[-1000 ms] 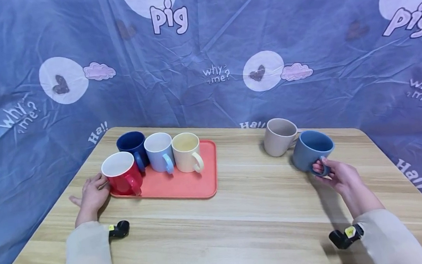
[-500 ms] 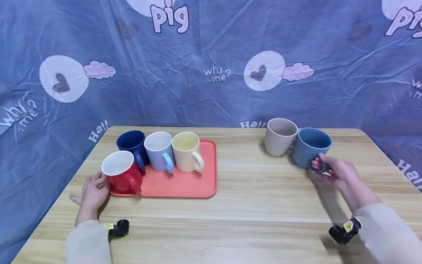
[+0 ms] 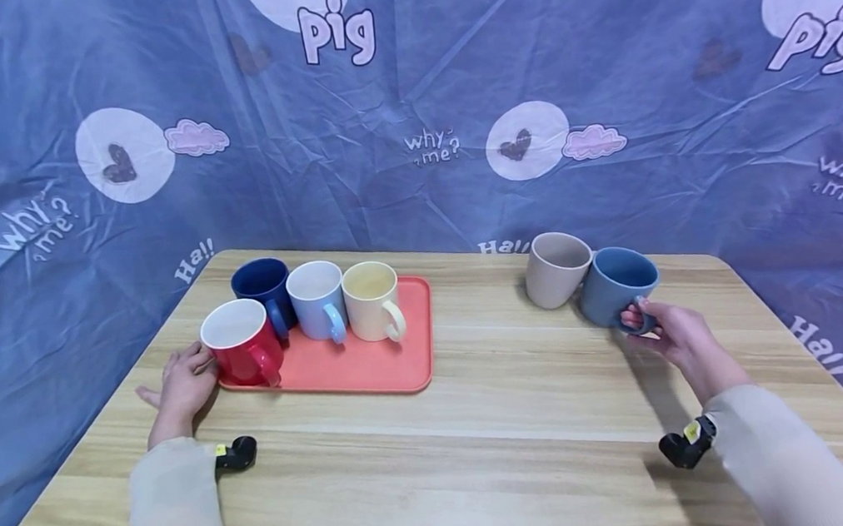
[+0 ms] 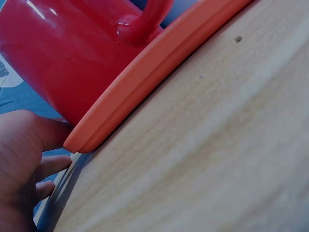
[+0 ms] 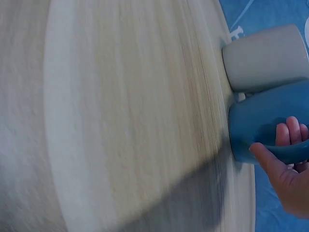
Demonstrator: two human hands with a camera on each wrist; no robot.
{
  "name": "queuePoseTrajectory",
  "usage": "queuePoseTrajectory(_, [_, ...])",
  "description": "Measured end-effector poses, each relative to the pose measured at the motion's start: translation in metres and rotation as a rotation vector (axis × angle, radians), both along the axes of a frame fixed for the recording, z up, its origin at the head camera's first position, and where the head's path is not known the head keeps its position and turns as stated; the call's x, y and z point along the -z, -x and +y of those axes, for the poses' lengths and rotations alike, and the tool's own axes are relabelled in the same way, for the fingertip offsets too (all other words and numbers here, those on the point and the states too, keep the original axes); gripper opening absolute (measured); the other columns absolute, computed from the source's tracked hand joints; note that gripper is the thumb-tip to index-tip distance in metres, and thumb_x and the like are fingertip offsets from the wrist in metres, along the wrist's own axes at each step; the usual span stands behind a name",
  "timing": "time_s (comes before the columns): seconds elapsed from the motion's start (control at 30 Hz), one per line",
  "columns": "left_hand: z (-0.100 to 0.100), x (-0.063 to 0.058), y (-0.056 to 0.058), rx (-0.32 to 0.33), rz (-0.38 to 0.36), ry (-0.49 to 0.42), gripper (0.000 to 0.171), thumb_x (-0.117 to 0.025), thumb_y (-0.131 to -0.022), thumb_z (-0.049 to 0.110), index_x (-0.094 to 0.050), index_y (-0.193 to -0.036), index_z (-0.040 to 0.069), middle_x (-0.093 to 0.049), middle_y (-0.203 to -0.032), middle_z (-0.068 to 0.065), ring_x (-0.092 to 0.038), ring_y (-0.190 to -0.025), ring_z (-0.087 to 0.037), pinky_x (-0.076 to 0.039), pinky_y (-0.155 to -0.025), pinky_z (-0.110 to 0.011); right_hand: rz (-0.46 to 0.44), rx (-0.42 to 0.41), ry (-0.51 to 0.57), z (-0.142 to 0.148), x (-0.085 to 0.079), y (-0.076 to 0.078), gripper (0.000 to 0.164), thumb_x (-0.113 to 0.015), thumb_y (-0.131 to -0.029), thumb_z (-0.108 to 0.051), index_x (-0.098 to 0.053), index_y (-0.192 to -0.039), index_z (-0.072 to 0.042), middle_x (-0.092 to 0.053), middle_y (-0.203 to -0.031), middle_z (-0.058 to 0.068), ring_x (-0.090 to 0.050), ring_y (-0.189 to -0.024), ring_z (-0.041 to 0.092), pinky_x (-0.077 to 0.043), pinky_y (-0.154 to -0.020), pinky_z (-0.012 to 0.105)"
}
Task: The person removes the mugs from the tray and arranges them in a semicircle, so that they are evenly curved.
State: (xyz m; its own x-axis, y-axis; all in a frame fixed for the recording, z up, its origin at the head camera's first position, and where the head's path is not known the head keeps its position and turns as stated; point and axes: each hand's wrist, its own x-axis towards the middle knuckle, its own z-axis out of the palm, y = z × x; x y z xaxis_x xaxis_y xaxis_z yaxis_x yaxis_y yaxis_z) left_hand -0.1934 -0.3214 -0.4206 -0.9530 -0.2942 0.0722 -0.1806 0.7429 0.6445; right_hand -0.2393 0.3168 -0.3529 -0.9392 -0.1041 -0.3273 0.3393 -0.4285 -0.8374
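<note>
In the head view, my right hand [image 3: 680, 345] grips the handle of a grey-blue mug [image 3: 611, 284], its fingers through the loop. The right wrist view shows the thumb [image 5: 268, 159] along the handle. Close to this mug's left side stands a light grey mug [image 3: 558, 272], its handle mostly hidden. My left hand [image 3: 185, 382] rests at the left corner of a coral-red tray [image 3: 371, 376], beside a red mug [image 3: 241, 346]. Seen from the left wrist, a finger touches the tray corner under the red mug, with other fingers [image 4: 50, 166] loosely extended below.
Along the tray's back stand a navy mug [image 3: 264, 289], a light blue mug [image 3: 317, 301] and a cream mug [image 3: 372, 301], side by side. The wooden table [image 3: 440, 470] ends at a blue printed cloth [image 3: 401, 198] behind.
My right hand has shifted the grey-blue mug a little away from me and to the left, alongside the light grey mug. The left hand and the tray stay in place.
</note>
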Motion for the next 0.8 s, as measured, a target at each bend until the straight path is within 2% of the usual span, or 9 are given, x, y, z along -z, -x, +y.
queuePoseTrajectory(0.2, [0.000,0.000,0.000,0.001,-0.006,-0.002,0.040,-0.039,-0.089,0.024,-0.047,-0.119,-0.001,-0.027,-0.134,-0.021,-0.006,-0.125,-0.040,0.025,-0.078,-0.063,0.040,-0.070,-0.066,0.010,0.001,0.008,0.026,-0.044,-0.089,-0.006,-0.064,-0.074,-0.005,-0.065,-0.072,0.007,-0.063,-0.071,0.016,-0.051,-0.066,0.037])
queuePoseTrajectory(0.57, [0.000,0.001,0.000,-0.006,-0.006,0.002,0.041,-0.039,-0.089,0.025,-0.047,-0.119,-0.001,-0.027,-0.134,-0.021,-0.006,-0.125,-0.039,0.023,-0.079,-0.064,0.173,-0.274,-0.252,0.030,0.001,0.019,0.025,-0.043,-0.090,-0.008,-0.065,-0.080,-0.005,-0.065,-0.079,0.008,-0.061,-0.078,0.014,-0.051,-0.069,0.033])
queuePoseTrajectory(0.8, [0.000,0.000,0.000,-0.008,0.002,0.005,0.040,-0.039,-0.089,0.025,-0.047,-0.119,-0.001,-0.028,-0.134,-0.021,-0.006,-0.125,-0.040,0.023,-0.079,-0.064,0.172,-0.383,-0.358,0.046,-0.006,0.024,0.021,-0.044,-0.090,-0.008,-0.064,-0.085,-0.009,-0.064,-0.085,0.007,-0.060,-0.083,0.014,-0.049,-0.074,0.035])
